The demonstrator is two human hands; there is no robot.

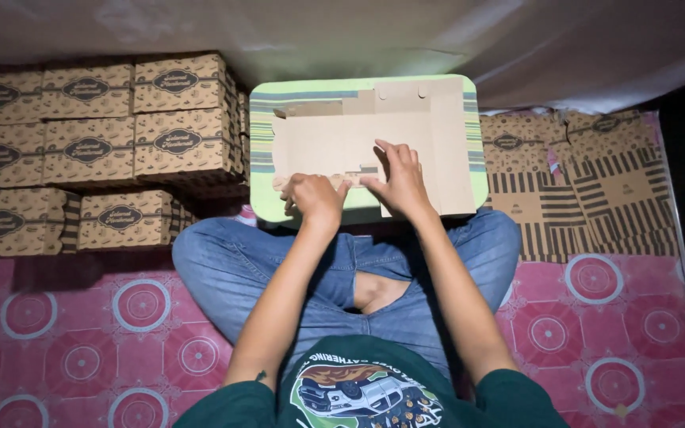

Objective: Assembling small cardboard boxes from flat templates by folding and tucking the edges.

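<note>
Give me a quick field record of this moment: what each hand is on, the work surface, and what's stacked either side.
left hand: curled on near edge of flat unfolded brown cardboard box blank
right hand: fingers spread, pressing the blank
surface: green striped-edged lap tray under the blank
person's left: stacked folded brown printed cardboard boxes
person's right: pile of flat striped cardboard blanks
floor: pink circle-patterned mat

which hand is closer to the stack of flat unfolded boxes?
Right. The right hand presses the cardboard sheet on the green tray, nearer the flat stack; the left hand sits farther away.
</note>
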